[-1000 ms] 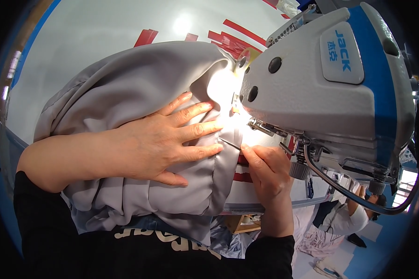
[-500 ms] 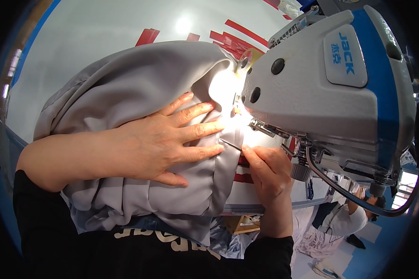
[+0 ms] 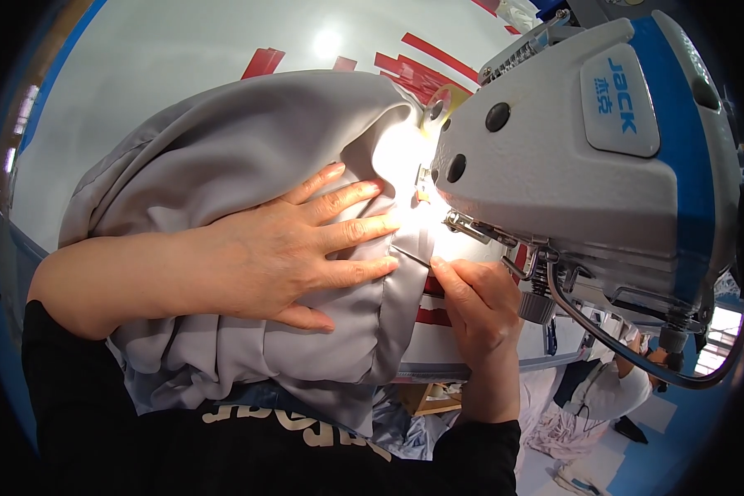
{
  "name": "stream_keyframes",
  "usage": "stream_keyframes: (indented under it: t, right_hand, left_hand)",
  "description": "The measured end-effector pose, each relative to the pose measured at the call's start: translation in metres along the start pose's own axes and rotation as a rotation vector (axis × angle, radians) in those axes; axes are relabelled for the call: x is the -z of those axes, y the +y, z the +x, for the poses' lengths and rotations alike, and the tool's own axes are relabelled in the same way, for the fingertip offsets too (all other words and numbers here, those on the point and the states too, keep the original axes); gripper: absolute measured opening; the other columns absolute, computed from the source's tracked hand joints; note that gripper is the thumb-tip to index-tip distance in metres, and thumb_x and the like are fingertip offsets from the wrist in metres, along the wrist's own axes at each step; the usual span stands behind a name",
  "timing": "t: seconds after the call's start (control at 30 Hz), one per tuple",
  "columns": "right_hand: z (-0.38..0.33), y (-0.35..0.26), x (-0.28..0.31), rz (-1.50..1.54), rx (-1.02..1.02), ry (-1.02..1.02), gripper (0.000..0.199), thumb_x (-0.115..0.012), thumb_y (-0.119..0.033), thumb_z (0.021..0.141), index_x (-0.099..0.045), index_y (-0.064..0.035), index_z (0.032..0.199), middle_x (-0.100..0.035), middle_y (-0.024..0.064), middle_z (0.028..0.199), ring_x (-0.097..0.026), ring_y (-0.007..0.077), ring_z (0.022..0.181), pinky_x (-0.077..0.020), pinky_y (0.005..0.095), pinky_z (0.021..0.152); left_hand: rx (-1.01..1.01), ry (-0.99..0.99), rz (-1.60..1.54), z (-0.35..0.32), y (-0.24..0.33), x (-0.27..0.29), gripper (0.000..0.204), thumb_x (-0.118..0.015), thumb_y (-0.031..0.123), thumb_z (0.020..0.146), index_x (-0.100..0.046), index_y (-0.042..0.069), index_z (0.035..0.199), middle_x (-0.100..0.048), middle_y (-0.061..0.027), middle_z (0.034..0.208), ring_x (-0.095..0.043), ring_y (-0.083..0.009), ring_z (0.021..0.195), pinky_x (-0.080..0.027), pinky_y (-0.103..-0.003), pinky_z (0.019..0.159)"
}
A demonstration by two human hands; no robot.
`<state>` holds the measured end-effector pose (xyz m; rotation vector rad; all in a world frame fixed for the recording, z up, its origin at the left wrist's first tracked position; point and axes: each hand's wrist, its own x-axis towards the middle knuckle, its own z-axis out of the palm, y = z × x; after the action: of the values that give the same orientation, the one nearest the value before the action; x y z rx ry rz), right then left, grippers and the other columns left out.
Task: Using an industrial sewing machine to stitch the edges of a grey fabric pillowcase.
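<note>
Smooth grey fabric (image 3: 248, 136) lies bunched in a big heap under the sewing machine's lit needle area (image 3: 422, 183). My left hand (image 3: 302, 240) is spread flat on it, fingers apart, fingertips close to the seam of the band along its right edge. My right hand (image 3: 478, 302) pinches a thin dark pointed tool (image 3: 411, 257) between thumb and forefinger; whether it is an awl or tweezers I cannot tell. The tool's tip touches the fabric band just right of my left fingers. Strong glare hides detail around the presser foot.
The white and blue sewing machine head (image 3: 570, 165) fills the right side, with a curved metal lever (image 3: 628, 355) below it. Red tape strips (image 3: 426, 78) mark the white table (image 3: 165, 50). Another person (image 3: 612, 388) sits at the lower right beside pale cloth.
The sewing machine appears slightly farther right in the view. Both hands, the pointed tool and the fabric keep almost the same places.
</note>
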<state>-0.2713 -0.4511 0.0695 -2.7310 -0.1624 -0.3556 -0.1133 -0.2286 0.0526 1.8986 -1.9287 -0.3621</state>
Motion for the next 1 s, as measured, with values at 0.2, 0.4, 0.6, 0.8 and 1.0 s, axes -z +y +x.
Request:
stream_keyframes:
  t: [0.2,0.4,0.6,0.8,1.0]
  right_hand:
    - [0.002,-0.001,0.0,-0.024,0.054,0.007,0.034,-0.066,0.007,0.063,-0.071,-0.0018,0.096,-0.063,0.0073,0.084,-0.06,0.0225,0.071,-0.0482,0.0328,0.063]
    - [0.009,-0.005,0.0,0.017,-0.023,-0.039,0.033,-0.067,0.006,0.063,-0.07,-0.0022,0.095,-0.062,0.0074,0.083,-0.061,0.0231,0.072,-0.0483,0.0326,0.062]
    - [0.01,0.003,-0.005,0.079,0.058,0.012,0.025,-0.067,0.006,0.07,-0.068,-0.0036,0.093,-0.061,0.0073,0.082,-0.061,0.0231,0.072,-0.049,0.0327,0.063]
    - [0.016,-0.006,-0.007,0.114,0.022,-0.013,0.021,-0.066,0.006,0.073,-0.067,-0.0035,0.092,-0.062,0.0086,0.083,-0.062,0.0236,0.074,-0.0495,0.0317,0.063]
    - [0.019,-0.016,-0.011,0.345,-0.024,-0.013,0.016,-0.065,0.005,0.079,-0.066,-0.002,0.093,-0.063,0.0091,0.084,-0.063,0.021,0.07,-0.0493,0.0296,0.061]
  left_hand:
    - [-0.002,0.008,0.002,-0.001,0.0,-0.001,0.071,-0.068,0.052,0.075,-0.046,0.021,0.135,-0.033,-0.0137,0.147,-0.03,-0.0377,0.135,-0.018,-0.057,0.11]
    - [-0.003,0.005,0.008,-0.001,0.0,-0.001,0.07,-0.067,0.052,0.076,-0.046,0.021,0.135,-0.033,-0.0138,0.147,-0.03,-0.0377,0.135,-0.018,-0.057,0.11]
    - [-0.003,0.006,0.009,-0.002,0.001,-0.002,0.069,-0.067,0.052,0.076,-0.047,0.021,0.135,-0.033,-0.012,0.147,-0.029,-0.0376,0.135,-0.018,-0.057,0.11]
    - [-0.01,0.008,0.011,-0.003,0.0,-0.005,0.067,-0.067,0.053,0.076,-0.049,0.021,0.132,-0.032,-0.0091,0.148,-0.028,-0.0382,0.135,-0.017,-0.058,0.11]
    - [-0.061,-0.011,0.031,-0.001,0.0,-0.005,0.056,-0.066,0.051,0.077,-0.059,0.017,0.12,-0.033,-0.0067,0.148,-0.028,-0.038,0.136,-0.019,-0.061,0.108]
